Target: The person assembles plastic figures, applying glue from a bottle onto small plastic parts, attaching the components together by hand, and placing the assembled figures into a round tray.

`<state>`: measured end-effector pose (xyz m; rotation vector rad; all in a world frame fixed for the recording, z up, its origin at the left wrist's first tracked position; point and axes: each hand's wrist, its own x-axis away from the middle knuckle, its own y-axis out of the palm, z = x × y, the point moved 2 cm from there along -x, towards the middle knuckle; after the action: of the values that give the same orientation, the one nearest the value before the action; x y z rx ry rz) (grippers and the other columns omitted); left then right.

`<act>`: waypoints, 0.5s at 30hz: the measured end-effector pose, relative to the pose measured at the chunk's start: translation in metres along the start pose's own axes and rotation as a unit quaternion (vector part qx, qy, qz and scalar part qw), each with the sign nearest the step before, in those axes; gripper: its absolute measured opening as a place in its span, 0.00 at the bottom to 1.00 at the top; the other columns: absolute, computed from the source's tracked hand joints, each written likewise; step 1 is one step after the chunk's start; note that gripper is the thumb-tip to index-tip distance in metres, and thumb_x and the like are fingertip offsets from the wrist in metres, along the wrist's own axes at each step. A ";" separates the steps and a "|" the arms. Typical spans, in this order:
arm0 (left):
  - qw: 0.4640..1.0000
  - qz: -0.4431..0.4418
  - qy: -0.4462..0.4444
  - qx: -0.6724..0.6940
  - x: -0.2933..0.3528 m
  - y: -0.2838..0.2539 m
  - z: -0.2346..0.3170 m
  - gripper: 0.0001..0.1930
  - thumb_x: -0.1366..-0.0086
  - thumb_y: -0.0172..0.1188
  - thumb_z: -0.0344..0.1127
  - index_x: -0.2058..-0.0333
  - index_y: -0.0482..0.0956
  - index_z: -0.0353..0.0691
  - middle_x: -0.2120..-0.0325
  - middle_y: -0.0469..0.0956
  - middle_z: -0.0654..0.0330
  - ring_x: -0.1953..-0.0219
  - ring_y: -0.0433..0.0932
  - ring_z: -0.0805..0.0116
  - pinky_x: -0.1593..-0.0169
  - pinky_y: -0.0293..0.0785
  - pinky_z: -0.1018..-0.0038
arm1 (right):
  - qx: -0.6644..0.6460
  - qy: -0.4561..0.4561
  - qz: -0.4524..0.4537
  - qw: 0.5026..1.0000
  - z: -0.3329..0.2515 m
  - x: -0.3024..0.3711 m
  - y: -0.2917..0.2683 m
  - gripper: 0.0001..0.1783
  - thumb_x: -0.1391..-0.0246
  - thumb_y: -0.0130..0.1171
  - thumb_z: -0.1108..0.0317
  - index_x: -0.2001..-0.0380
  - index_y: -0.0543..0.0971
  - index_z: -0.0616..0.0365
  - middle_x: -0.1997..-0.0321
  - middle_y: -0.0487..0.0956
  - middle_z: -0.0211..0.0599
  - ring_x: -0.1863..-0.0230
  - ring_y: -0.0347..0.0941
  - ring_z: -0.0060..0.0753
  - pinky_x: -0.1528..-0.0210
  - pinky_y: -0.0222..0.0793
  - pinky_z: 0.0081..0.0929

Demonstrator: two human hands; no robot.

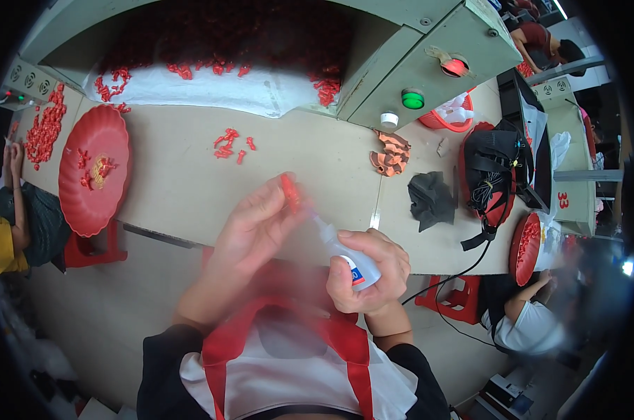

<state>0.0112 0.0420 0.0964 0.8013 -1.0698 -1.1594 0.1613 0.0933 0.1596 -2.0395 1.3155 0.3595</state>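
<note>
Between the fingers of my left hand (257,220) is a small red plastic piece (290,192), held up over the table's near edge. My right hand (369,269) is wrapped round a translucent squeeze bottle (355,261) with a narrow nozzle. The nozzle tip points at the red piece from the lower right; haze in the picture hides whether they touch. Beyond my left hand, several small red figure-like pieces (226,143) lie loose on the table (310,154).
A heap of red pieces (219,68) lies on white cloth in the machine's opening. At left stands a red scalloped tray (93,171). Rightward lie an orange-and-black crumpled piece (390,152), a dark cloth (431,199) and a black strapped bag (495,168). Co-workers sit on both sides.
</note>
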 end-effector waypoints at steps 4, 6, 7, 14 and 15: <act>1.000 0.001 0.001 -0.017 0.001 0.001 0.000 0.15 0.35 0.47 0.35 0.52 0.66 0.34 0.57 0.69 0.60 0.51 0.68 0.71 0.43 0.64 0.72 | 0.002 0.004 0.001 1.000 -0.001 -0.002 0.001 0.15 0.70 0.61 0.74 0.71 0.77 0.58 0.84 0.72 0.36 0.85 0.69 0.32 0.82 0.65 0.21; 1.000 0.003 0.003 -0.017 0.002 0.002 0.000 0.15 0.35 0.47 0.35 0.52 0.66 0.34 0.58 0.70 0.60 0.52 0.68 0.71 0.43 0.64 0.72 | 0.003 0.007 -0.002 1.000 0.000 -0.002 0.002 0.15 0.70 0.61 0.74 0.71 0.77 0.58 0.84 0.72 0.36 0.86 0.69 0.32 0.82 0.65 0.21; 1.000 0.004 0.005 -0.018 0.002 0.002 0.000 0.15 0.35 0.47 0.35 0.53 0.66 0.34 0.58 0.70 0.60 0.52 0.68 0.71 0.42 0.63 0.72 | 0.005 0.009 -0.005 1.000 0.000 -0.002 0.002 0.15 0.70 0.61 0.74 0.71 0.77 0.59 0.84 0.72 0.36 0.86 0.69 0.32 0.82 0.65 0.21; 1.000 -0.001 0.005 -0.009 -0.001 -0.001 0.002 0.14 0.35 0.48 0.34 0.53 0.67 0.34 0.59 0.70 0.60 0.52 0.68 0.71 0.42 0.63 0.72 | 0.007 0.001 -0.006 1.000 0.002 -0.004 0.003 0.14 0.69 0.60 0.75 0.71 0.77 0.59 0.85 0.72 0.36 0.86 0.69 0.31 0.82 0.64 0.21; 1.000 -0.003 0.004 -0.007 -0.001 -0.001 0.002 0.14 0.35 0.48 0.34 0.53 0.66 0.34 0.59 0.70 0.60 0.52 0.69 0.71 0.42 0.64 0.72 | 0.005 0.000 -0.008 1.000 0.002 -0.004 0.002 0.14 0.69 0.60 0.75 0.71 0.77 0.60 0.84 0.72 0.36 0.86 0.69 0.31 0.82 0.64 0.21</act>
<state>0.0087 0.0426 0.0958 0.7979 -1.0516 -1.1679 0.1575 0.0968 0.1600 -2.0406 1.2984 0.3449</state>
